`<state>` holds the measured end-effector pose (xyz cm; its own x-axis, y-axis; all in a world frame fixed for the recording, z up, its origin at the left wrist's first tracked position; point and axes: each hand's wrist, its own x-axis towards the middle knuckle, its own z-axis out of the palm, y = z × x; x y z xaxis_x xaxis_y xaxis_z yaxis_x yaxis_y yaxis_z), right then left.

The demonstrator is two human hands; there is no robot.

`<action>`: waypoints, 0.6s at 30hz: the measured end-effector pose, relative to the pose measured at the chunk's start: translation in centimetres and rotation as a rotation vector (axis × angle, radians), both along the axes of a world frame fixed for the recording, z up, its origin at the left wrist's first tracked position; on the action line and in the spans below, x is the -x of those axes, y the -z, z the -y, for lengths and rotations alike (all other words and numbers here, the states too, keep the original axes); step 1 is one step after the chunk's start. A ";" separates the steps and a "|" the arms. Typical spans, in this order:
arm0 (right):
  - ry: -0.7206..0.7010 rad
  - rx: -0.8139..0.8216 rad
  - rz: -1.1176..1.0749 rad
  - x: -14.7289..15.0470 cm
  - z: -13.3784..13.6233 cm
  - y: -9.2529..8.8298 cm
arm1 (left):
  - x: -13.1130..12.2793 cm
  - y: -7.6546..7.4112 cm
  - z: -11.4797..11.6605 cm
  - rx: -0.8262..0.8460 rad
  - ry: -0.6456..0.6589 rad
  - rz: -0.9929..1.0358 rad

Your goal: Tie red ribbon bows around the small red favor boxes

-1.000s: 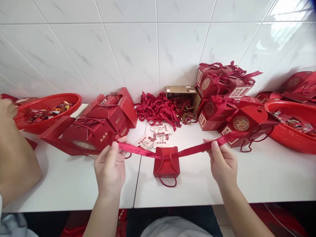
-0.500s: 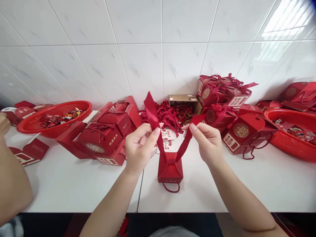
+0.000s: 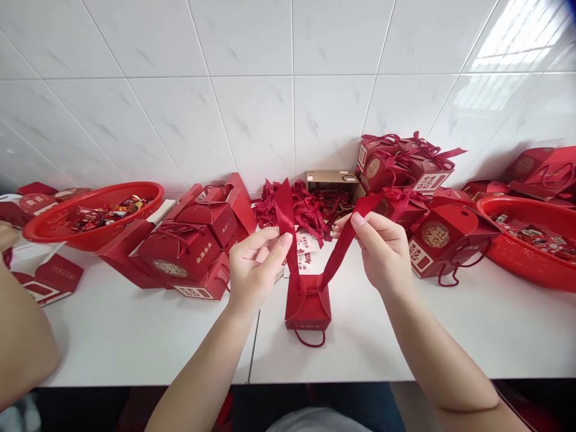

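Note:
A small red box (image 3: 308, 309) stands on the white table in front of me, its top folded shut and a dark red cord handle hanging at its near side. A wide red ribbon (image 3: 338, 255) passes through the box top, and its two ends rise in a V. My left hand (image 3: 263, 264) pinches the left end between thumb and fingers, with the tip sticking up above. The right end is pinched in my right hand (image 3: 382, 249), its tip folded over the fingers.
Behind lie loose ribbons (image 3: 310, 210) and an open cardboard box (image 3: 335, 177). Red boxes (image 3: 180, 252) stand left, more (image 3: 443, 240) right. Red baskets of sweets (image 3: 96, 240) (image 3: 531, 264) flank them. Another person's arm (image 3: 24, 336) is at the left edge.
My right hand has moved slightly right and the ribbon's right side is drawn straighter. The left ribbon tip stands at a different angle. The view has shifted a little.

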<state>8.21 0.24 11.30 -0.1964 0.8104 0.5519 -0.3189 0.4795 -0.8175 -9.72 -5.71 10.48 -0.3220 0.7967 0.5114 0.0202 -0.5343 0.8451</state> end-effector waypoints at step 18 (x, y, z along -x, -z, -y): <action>-0.221 0.252 0.252 2.0 0.0 0.2 | -0.4 -0.2 0.3 -0.082 0.026 -0.574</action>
<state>6.24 0.25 11.08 -0.4842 0.8373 0.2539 -0.1670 0.1964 -0.9662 -9.32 -6.03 10.72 0.0443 0.7509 0.6589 0.4496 -0.6040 0.6581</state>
